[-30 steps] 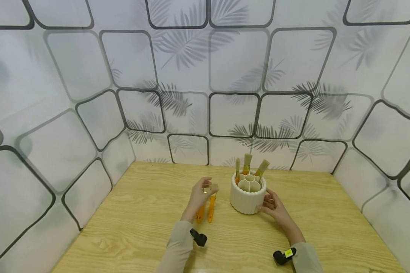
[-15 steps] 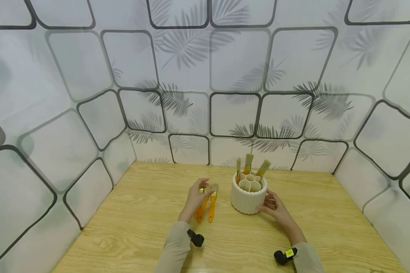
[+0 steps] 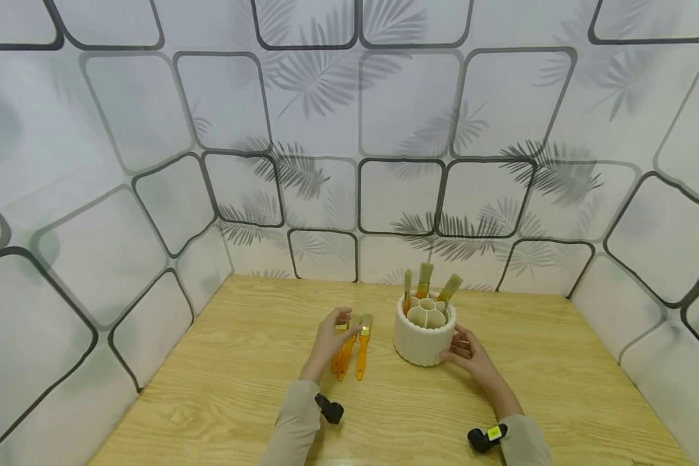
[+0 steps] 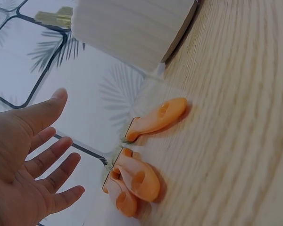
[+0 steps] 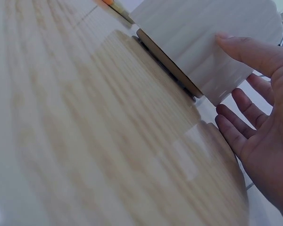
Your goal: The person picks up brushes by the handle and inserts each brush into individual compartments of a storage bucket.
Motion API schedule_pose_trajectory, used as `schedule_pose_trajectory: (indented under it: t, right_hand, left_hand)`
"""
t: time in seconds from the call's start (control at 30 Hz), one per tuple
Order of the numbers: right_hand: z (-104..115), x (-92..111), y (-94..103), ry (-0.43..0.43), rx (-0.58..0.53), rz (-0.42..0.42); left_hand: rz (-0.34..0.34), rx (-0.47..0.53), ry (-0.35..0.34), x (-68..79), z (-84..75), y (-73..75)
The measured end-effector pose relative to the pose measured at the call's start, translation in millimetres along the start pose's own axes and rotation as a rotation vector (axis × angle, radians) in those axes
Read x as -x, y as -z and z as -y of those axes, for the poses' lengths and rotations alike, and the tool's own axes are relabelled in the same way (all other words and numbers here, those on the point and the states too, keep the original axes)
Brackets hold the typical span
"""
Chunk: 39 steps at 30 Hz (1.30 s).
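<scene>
Spreading under everything: the pale wood worktop (image 3: 204,395), likely smooth enough for a handle to skid on. On it, right of centre, you have the white ribbed holder (image 3: 422,344), upright. Looks rigid; you can't tell plastic from ceramic, so treat it as breakable. Ribs should give purchase; take it low on the wall. Its far side and compartment floors are out of sight.

Your right grip (image 3: 468,359) rests at the holder's right side, thumb against the wall, fingers loosely bent, not clamped; finger contact round the back is hard to make out. Your left grip (image 3: 327,336) hangs near the loose brushes, fingers spread apart, nothing in it.

Brushes: probably light, handles stiff and slick. The single brush (image 3: 364,343) lies nearer the holder; the close-lying pair (image 3: 346,359) is left of it. Pinch one handle mid-length, or you may drag its neighbour. In the head view your fingers partly cover the pair. Stored brushes (image 3: 424,279) stand bristles up in the holder, lower handles hidden. Bristles themselves: soft, easily splayed; keep off them.
</scene>
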State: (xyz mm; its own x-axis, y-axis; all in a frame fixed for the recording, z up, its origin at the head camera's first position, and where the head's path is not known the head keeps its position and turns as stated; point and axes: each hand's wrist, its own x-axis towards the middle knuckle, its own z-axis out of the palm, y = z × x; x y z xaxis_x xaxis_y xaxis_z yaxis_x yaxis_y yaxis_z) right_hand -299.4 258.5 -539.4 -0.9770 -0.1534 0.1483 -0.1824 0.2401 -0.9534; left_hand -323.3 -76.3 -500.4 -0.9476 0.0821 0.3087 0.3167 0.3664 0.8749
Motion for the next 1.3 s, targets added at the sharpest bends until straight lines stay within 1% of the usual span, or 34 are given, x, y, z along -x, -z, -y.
schedule_pose_trajectory:
  t: [0.17, 0.3, 0.57, 0.87, 1.07, 1.2, 1.3]
  right_hand:
    - [-1, -1, -0.4, 0.007, 0.007, -0.009]
    - [-2, -1, -0.1, 0.018, 0.004, -0.009]
    - [-6, -1, 0.0, 0.036, -0.017, -0.004]
    - [-6, -2, 0.7, 0.049, -0.03, -0.001]
    - [-6, -2, 1.0, 0.069, -0.022, 0.012]
    - [-5, -1, 1.1, 0.081, -0.025, 0.017]
    - [-5, -1, 1.3, 0.084, -0.032, 0.019]
  left_hand:
    - [0.011, 0.002, 0.007, 0.3, 5.2, 1.6]
    - [0.007, -0.001, -0.008, 0.8, 9.9, 1.9]
    - [0.007, -0.016, -0.025, 5.1, 13.0, 6.0]
    - [0.022, -0.028, 0.003, 8.4, 16.6, 7.2]
    - [0.02, -0.051, -0.009, 8.5, 19.1, 7.4]
    - [0.02, -0.047, 0.026, 7.8, 20.6, 6.8]
    - [0.024, -0.054, 0.031, 7.4, 22.3, 6.4]
